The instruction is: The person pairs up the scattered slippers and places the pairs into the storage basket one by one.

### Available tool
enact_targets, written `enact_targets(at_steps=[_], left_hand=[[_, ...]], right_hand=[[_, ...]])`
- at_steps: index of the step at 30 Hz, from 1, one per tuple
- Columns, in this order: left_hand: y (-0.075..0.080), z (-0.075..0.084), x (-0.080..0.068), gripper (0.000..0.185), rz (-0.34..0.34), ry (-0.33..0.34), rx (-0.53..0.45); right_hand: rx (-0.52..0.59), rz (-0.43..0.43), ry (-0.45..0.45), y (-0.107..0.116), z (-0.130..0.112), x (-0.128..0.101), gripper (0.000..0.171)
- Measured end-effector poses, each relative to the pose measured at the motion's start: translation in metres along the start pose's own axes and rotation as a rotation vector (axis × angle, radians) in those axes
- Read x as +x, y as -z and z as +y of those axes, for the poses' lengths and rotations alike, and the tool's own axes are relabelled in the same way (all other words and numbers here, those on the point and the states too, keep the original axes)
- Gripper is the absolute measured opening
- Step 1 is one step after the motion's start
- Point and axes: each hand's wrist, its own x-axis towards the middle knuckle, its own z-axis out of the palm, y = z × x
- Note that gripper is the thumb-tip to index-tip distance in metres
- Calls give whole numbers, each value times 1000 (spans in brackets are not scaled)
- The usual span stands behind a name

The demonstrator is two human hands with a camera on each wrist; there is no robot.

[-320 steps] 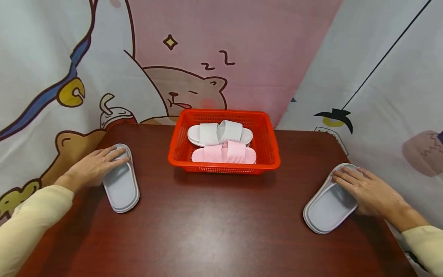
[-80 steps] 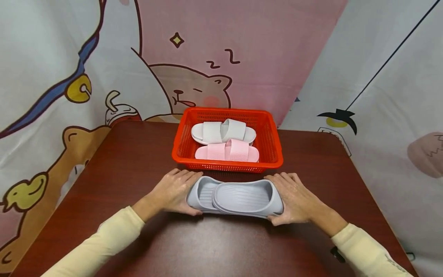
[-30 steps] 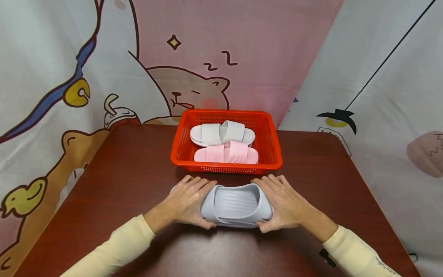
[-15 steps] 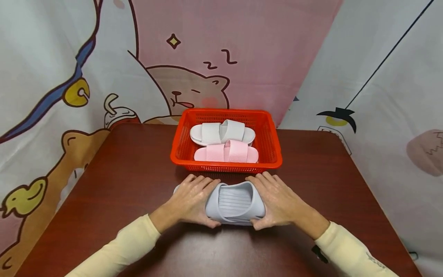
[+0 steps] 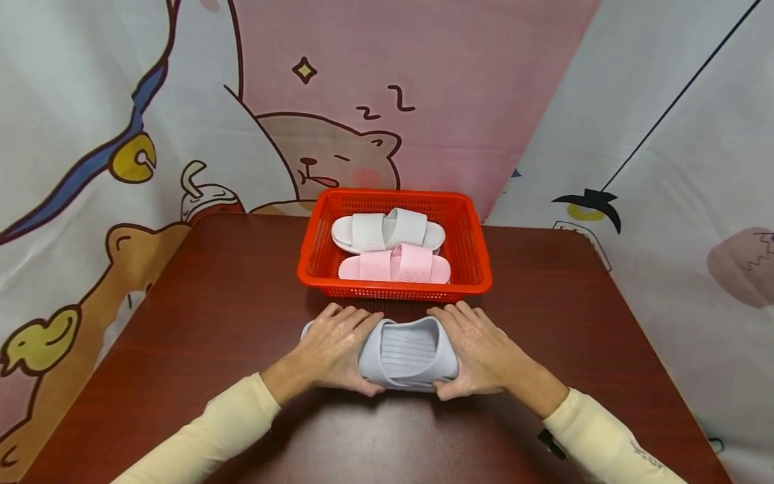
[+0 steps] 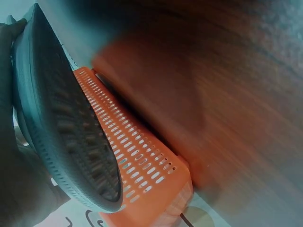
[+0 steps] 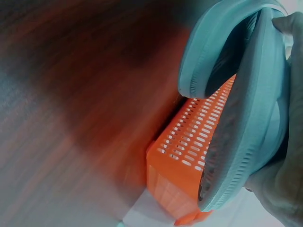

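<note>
Two grey slippers [image 5: 409, 349] are pushed into each other end to end, one slipped inside the other's strap, in front of the basket. My left hand [image 5: 335, 349] grips the left part, fingers over the far side and thumb on the near side. From the right, my right hand [image 5: 478, 353] holds the pair the same way. The hands cover most of both ends. In the left wrist view, the dark sole [image 6: 80, 127] of a slipper shows above the tabletop. The right wrist view shows a slipper [image 7: 251, 123] in the hand and a second slipper end [image 7: 194, 71] beside it.
A red perforated basket [image 5: 393, 290] stands behind the hands on the brown table [image 5: 242, 282]. Inside lie a white pair of slippers [image 5: 368, 232] and a pink pair [image 5: 414, 263], each nested together. A printed curtain [image 5: 459, 101] hangs behind the table.
The grey slippers lay apart at the table's two sides, a hand on each. They were brought to the middle, joined and pushed deeper together as the hands moved closer. Lately they have barely moved.
</note>
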Motion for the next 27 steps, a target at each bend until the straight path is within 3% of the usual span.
enact_targets(at_steps=[8, 17, 23, 27], left_hand=[[0, 2, -1, 113, 10, -4, -5], [-1, 7, -3, 112, -41, 3, -38], [4, 2, -4, 112, -13, 5, -45], [5, 0, -5, 111, -18, 6, -56]], right_hand=[[6, -14, -23, -3, -2, -2, 106], [5, -35, 7, -6, -9, 2, 108], [36, -27, -31, 3, 0, -12, 118], [48, -36, 5, 6, 5, -18, 120]])
